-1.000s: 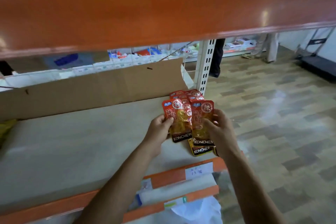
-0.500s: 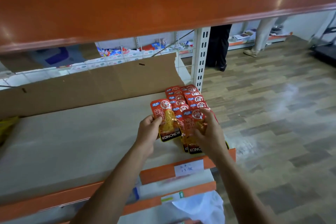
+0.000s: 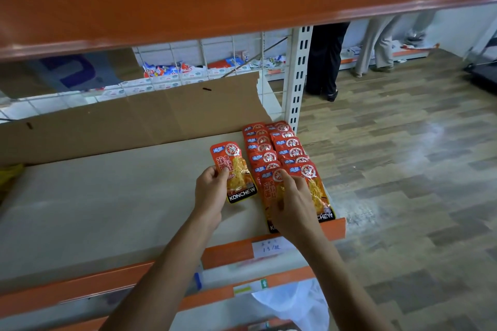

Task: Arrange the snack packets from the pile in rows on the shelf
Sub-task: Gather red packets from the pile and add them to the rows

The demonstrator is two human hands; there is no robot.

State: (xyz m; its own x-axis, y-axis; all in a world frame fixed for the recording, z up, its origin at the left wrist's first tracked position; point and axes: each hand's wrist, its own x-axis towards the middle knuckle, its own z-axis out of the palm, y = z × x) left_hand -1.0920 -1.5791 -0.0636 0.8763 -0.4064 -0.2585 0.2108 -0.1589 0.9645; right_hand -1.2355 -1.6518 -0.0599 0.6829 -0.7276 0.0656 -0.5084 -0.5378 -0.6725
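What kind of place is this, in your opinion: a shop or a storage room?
Probably a small shop being stocked. The shelf carries a handwritten price label on its orange front edge, identical snack packets lie in rows, and more packaged goods sit behind the wire grid.

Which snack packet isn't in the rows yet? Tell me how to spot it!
Find the pale beige shelf board with the orange front edge. At its right end lie two rows of overlapping red foil snack packets. The one you want is the single red packet just left of them, held by the left hand, overlapping no other.
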